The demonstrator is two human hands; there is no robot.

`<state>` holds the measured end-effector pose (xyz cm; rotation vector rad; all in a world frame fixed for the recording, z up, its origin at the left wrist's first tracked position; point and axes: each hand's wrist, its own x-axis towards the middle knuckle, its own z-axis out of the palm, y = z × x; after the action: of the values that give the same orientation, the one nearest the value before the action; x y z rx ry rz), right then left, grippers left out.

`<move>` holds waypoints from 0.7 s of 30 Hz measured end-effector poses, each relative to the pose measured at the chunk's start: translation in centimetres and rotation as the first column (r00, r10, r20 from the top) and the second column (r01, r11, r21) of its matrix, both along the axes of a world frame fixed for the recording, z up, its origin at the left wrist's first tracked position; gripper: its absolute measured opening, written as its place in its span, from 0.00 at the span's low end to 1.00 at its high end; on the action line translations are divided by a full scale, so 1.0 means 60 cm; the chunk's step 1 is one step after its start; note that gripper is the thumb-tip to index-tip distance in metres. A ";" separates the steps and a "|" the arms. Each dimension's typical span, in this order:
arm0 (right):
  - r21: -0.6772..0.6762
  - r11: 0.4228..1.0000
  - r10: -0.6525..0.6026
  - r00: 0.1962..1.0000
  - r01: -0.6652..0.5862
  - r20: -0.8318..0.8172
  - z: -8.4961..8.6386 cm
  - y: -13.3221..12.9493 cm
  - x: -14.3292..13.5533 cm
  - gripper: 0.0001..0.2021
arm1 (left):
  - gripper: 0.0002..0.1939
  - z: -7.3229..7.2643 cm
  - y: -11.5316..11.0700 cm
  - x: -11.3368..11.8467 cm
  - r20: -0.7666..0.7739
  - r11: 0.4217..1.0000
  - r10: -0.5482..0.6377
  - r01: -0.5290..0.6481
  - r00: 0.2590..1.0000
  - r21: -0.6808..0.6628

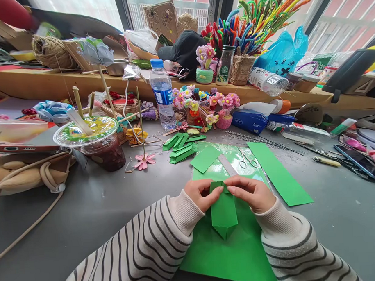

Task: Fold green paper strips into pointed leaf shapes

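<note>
A folded green paper piece [223,211] is held between my two hands, its pointed end toward me. My left hand [203,194] pinches its upper left edge between thumb and fingers. At the upper right corner, my right hand [250,192] grips the same piece, thumb against a small fold. Beneath lies a large green sheet [228,258] under or on a shiny clear surface. Just beyond my hands are a ruler [227,165], small scissors [247,159] and a green paper square [205,158]. Several folded green strips [182,148] lie farther left.
A long green paper strip [279,172] lies to the right. On the left stands a lidded drink cup [106,153]; a water bottle [162,96] is upright behind. Craft flowers [204,103] and a wooden ledge [133,81] line the back. A phone [360,161] sits far right.
</note>
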<state>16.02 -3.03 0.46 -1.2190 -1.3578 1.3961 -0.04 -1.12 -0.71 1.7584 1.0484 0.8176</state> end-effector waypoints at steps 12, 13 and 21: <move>0.131 0.991 -0.041 0.985 0.019 0.166 0.001 -0.004 -0.004 0.06 | 0.15 -0.003 0.003 0.000 0.050 0.997 -0.017 0.020 0.999 -0.076; 0.121 0.993 -0.035 0.987 0.016 0.156 0.000 -0.003 -0.002 0.06 | 0.15 -0.002 0.003 0.000 0.051 0.996 -0.015 0.019 0.999 -0.084; 0.085 0.996 -0.053 0.974 0.035 0.221 0.008 -0.002 0.000 0.08 | 0.15 -0.001 0.004 -0.001 0.096 0.995 -0.010 0.019 0.995 -0.100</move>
<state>16.02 -3.17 0.92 -1.3761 -1.5149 1.1887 -0.11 -0.86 -0.79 1.6249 0.9955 0.8177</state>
